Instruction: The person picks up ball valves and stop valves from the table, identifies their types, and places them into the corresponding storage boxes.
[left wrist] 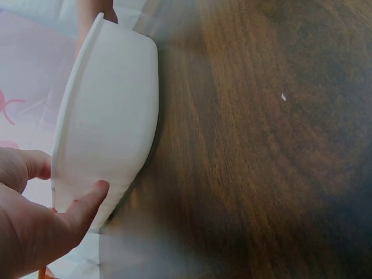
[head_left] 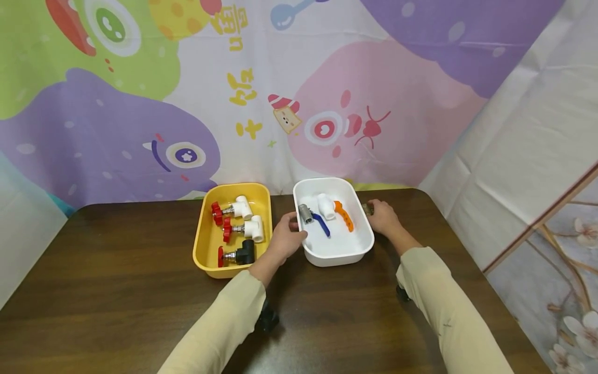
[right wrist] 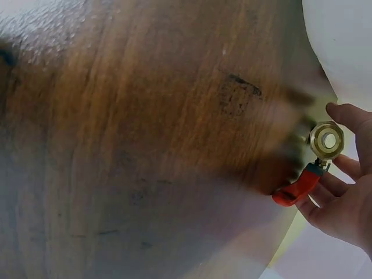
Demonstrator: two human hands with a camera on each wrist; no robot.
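Observation:
At the left wall of a white plastic tray [head_left: 334,258], my left hand [head_left: 286,236] holds the rim, its thumb tip at the edge and fingers along the outer wall. Inside the tray lie a metal valve [head_left: 305,213] with a blue lever and a white plastic valve [head_left: 326,205] with an orange handle. Beyond the tray's right side, my right hand [head_left: 384,217] grips a brass ball valve [right wrist: 325,139] with a red lever [right wrist: 299,187]. In the right wrist view the valve's round end faces the camera, close over the table.
Left of the white tray stands a yellow tray [head_left: 200,244] holding two white valves [head_left: 253,228] and a black valve [head_left: 245,253], all with red knobs. A cartoon-printed cloth [head_left: 261,156] hangs behind the dark wooden table [head_left: 117,291].

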